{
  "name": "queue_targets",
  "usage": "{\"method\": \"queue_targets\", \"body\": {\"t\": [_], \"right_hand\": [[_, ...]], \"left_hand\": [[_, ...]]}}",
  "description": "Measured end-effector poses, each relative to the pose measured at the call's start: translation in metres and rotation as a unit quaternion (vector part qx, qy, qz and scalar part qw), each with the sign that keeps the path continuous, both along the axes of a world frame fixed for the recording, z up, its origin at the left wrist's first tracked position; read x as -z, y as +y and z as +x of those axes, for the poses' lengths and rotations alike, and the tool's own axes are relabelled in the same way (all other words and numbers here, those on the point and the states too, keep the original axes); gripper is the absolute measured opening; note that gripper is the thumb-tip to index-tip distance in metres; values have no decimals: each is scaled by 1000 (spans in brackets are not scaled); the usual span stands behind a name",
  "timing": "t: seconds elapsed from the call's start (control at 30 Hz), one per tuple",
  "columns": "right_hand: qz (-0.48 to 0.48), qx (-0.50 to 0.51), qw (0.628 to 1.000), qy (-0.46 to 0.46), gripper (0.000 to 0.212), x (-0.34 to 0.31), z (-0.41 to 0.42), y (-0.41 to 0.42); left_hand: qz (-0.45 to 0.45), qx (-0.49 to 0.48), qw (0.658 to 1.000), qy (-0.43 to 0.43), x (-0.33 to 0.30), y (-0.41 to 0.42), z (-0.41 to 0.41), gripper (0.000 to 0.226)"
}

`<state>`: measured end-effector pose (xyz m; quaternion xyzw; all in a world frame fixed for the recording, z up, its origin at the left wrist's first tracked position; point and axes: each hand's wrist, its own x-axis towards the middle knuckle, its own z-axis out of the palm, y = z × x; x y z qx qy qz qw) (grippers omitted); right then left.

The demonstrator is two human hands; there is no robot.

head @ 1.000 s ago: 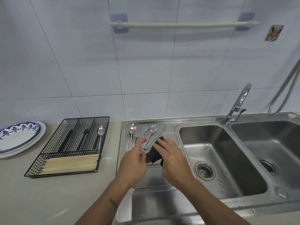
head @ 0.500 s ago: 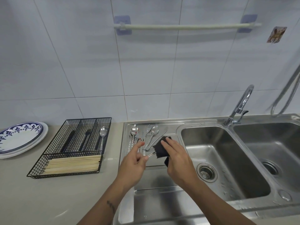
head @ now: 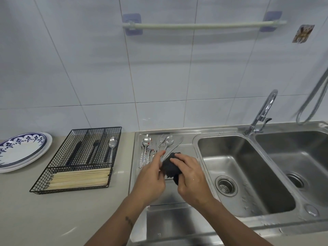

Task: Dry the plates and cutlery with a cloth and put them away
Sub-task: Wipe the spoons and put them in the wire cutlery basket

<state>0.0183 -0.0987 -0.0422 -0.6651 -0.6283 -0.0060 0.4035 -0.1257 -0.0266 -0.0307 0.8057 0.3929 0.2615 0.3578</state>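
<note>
A single wide-angle head view looks forward and down from standing height, squarely facing the tiled wall [head: 177,77]. It sits close above the worktop [head: 53,210] and double sink [head: 248,174], with both forearms entering from the bottom edge. Straight lines bow near the borders.

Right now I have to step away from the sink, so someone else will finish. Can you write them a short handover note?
Right hand grips the dark cloth, bunched round a piece of cutlery. Left hand pinches at the cloth's left edge, seemingly holding that piece; which piece is hidden.
Done: two plates stacked on the counter, far left. Wire tray holds one spoon, two dark-handled pieces and chopsticks.
Left: the spoons, forks and knife in the cutlery pile on the drainboard, behind the hands. Dry each and sort it into the tray.
</note>
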Motion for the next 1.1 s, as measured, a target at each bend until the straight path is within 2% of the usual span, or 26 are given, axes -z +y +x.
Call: {"method": "queue_targets", "body": {"t": [0.07,0.17,0.23,0.3,0.47,0.6,0.73,0.77,0.9,1.0,1.1], "right_hand": [[-12,3,1000,0,51,3,4,-1],[-50,79,996,6,50,11,24,-1],[-65,128,989,28,51,12,36,-2],[-62,137,987,47,51,7,41,-1],[-37,107,990,84,48,0,30,-1],[-44,95,991,85,49,3,21,-3],[-47,80,993,71,51,3,7,-6],[-42,76,994,66,51,3,3,-6],[-18,64,997,38,55,2,-8,-8],[-21,46,999,-3,63,9,-11,-6],[-48,68,996,-38,74,24,4,-6]], "left_hand": [[-1,-9,1000,0,-1,-1,2,64],[-22,-40,999,-1,5,-1,-1,58],[-53,-76,995,-21,7,-1,-1,54],[-105,-115,986,-63,8,1,1,48],[-204,-182,948,-161,3,9,14,34],[-311,-226,883,-270,-11,11,26,21],[-361,-239,839,-329,-22,7,36,12],[-357,-248,839,-327,-22,7,37,13],[-283,-284,874,-275,-20,4,39,18],[-299,-281,863,-295,-25,1,39,17],[-329,-282,844,-317,-22,4,34,29]]}}
